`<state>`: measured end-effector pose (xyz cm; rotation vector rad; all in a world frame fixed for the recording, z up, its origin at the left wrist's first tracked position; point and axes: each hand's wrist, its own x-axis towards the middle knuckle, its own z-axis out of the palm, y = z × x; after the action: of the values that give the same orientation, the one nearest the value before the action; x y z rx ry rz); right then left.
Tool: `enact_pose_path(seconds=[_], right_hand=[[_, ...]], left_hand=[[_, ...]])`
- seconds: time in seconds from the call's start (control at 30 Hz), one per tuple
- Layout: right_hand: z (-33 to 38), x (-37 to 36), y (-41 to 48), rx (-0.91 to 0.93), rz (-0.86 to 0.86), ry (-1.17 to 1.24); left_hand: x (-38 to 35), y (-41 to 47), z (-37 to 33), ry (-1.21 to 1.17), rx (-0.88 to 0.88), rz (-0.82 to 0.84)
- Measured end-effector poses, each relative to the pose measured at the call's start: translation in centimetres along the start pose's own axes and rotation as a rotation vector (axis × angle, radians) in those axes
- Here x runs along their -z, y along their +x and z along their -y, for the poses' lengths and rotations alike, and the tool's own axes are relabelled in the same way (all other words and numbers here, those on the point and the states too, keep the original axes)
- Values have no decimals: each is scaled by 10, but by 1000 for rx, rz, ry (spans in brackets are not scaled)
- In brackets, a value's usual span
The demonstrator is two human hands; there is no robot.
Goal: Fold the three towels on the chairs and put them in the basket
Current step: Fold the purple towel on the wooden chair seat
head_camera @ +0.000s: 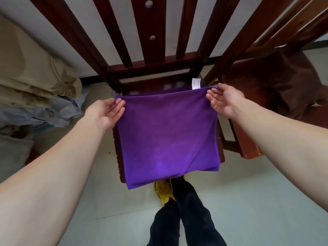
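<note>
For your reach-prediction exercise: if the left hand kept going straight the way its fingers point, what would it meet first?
Probably the purple towel that the left hand already pinches; beyond it, the right hand. Depth is uncertain.

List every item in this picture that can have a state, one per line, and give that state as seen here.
purple towel: folded double, held up by its top corners, hanging in front of the chair seat
white care label: sticking up above the towel's top edge
left hand: pinching the top left corner
right hand: pinching the top right corner
wooden chair: upright, behind the towel
brown cloth: lying crumpled on the neighbouring chair
</note>
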<state>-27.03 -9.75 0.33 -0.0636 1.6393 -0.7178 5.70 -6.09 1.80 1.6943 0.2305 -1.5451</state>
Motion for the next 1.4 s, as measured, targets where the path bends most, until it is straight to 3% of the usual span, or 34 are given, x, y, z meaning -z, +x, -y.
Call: enact_pose_path(seconds=[0.37,0.6,0.73,0.8,0.87,0.93,1.03,1.1,1.23,1.4], right_hand=[[7,-27,80,-81,-7,-52],[8,-30,69,20,21,-67],[-14,-26,39,174,-56,-261],[-42,-20,21,78,30,-321],[-75,-3,9,-86,119,-425],[-104,28,2,-141,38,-450],[-124,88,-4,-6,-289,-412],[-135,116,-13,69,-388,-494],[-170,129,-31,143,-298,-596],[-195,124,-33,149,-256,-517]], left_hand=[[-26,96,0,113,47,-130],[-25,92,5,-57,-55,-190],[-22,58,31,276,-272,-310],[-17,33,62,402,-263,-220],[-1,14,101,522,-123,-81],[32,4,135,614,-16,-97],[95,0,159,602,-60,-324],[127,-7,169,665,-101,-382],[136,-31,193,695,-108,-206],[133,-26,208,633,-225,-200]])
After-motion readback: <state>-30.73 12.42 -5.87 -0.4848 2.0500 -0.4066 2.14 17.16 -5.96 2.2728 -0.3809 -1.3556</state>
